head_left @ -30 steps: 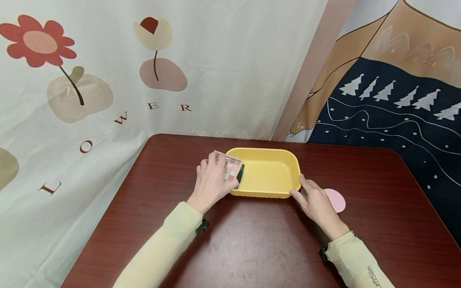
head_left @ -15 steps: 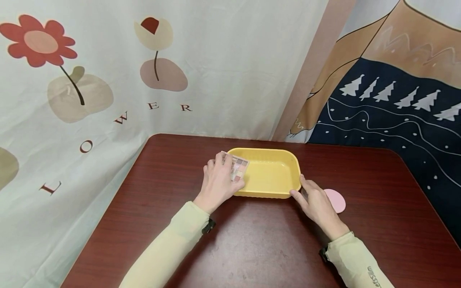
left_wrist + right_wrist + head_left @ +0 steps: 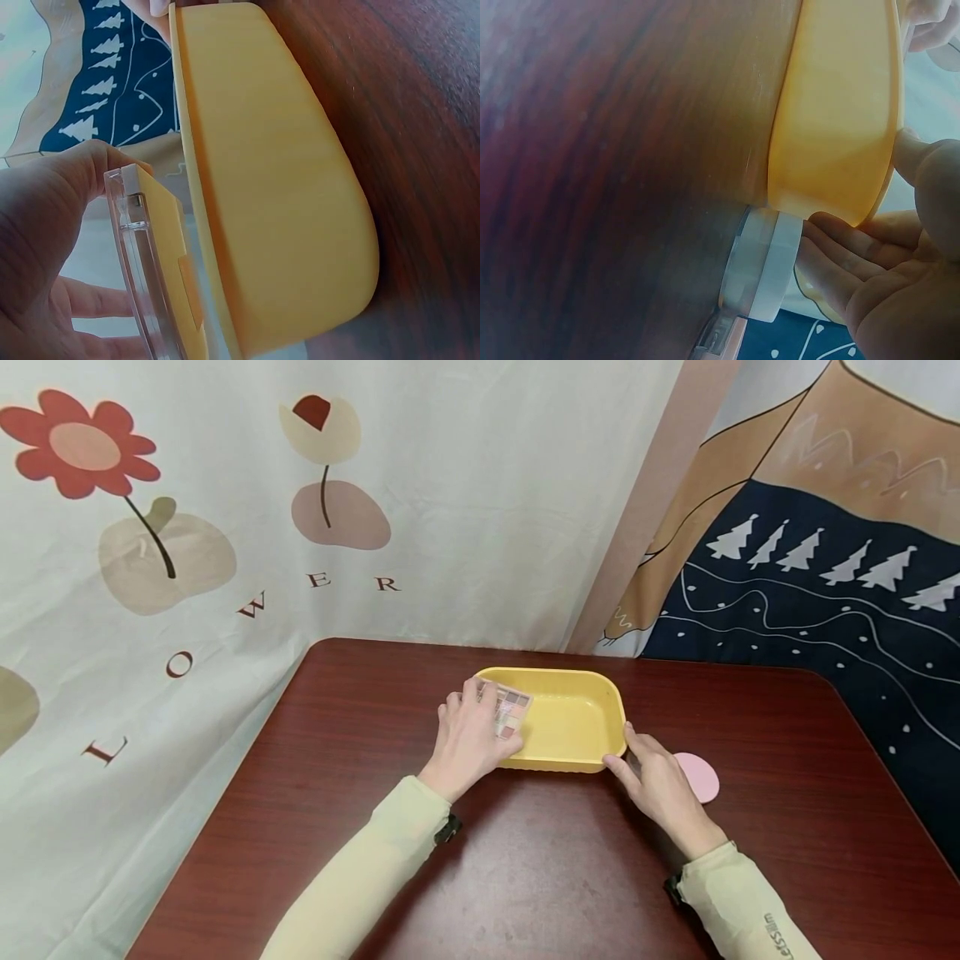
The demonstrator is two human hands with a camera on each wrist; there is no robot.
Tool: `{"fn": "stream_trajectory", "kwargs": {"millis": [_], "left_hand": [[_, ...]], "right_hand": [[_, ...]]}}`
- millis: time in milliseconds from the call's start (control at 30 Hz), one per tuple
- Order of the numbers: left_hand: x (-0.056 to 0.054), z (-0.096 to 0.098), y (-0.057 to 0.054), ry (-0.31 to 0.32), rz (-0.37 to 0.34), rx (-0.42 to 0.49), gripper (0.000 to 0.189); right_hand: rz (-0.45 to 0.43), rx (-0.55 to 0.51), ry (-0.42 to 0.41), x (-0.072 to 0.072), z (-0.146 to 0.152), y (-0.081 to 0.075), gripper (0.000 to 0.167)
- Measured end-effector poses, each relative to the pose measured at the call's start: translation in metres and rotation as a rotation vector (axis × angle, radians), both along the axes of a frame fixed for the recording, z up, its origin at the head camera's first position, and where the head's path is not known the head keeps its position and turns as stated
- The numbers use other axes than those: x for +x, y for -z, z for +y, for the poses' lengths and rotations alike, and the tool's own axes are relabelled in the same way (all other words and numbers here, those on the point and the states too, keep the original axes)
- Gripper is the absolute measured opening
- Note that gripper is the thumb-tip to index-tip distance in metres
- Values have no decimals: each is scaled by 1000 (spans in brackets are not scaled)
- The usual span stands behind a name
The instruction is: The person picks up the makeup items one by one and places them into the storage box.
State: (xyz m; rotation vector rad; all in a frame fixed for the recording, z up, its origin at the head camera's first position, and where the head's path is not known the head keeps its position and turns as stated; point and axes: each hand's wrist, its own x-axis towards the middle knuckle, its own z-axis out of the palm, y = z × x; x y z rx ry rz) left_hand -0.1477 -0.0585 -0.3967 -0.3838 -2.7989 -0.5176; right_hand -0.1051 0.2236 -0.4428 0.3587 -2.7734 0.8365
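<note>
My left hand (image 3: 471, 728) grips the makeup palette (image 3: 513, 710), held above the left end of the yellow tray (image 3: 573, 720). The palette's gridded face is turned upward; its far edge slants nearer to me toward the right, and its right edge slants leftward toward me. The hand covers the remainder, so I cannot tell which way its long axis runs. The tray rests on the table (image 3: 525, 868), long axis left to right. My right hand (image 3: 662, 783) grasps its near right corner, just beside a pink round container (image 3: 699, 777).
</note>
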Motion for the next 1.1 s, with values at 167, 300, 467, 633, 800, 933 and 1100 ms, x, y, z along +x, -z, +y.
{"fn": "stream_trajectory", "kwargs": {"millis": [167, 300, 467, 633, 800, 933, 1100], "left_hand": [[-2, 5, 2, 0, -9, -1, 64], [-3, 8, 3, 4, -8, -3, 64], [-4, 11, 5, 4, -27, -1, 65], [-5, 15, 6, -2, -53, 4, 64], [-5, 18, 7, -3, -56, 3, 65], [-6, 20, 7, 3, -48, 5, 65], [-6, 23, 7, 11, -48, 7, 64]], "right_hand": [[5, 1, 2, 0, 0, -1, 66], [9, 1, 2, 0, 0, -2, 65], [15, 7, 0, -1, 0, 0, 65], [15, 9, 0, -1, 0, 0, 65], [11, 8, 3, 0, 0, 0, 65], [16, 7, 3, 0, 0, 0, 65], [15, 4, 4, -1, 0, 1, 65]]}}
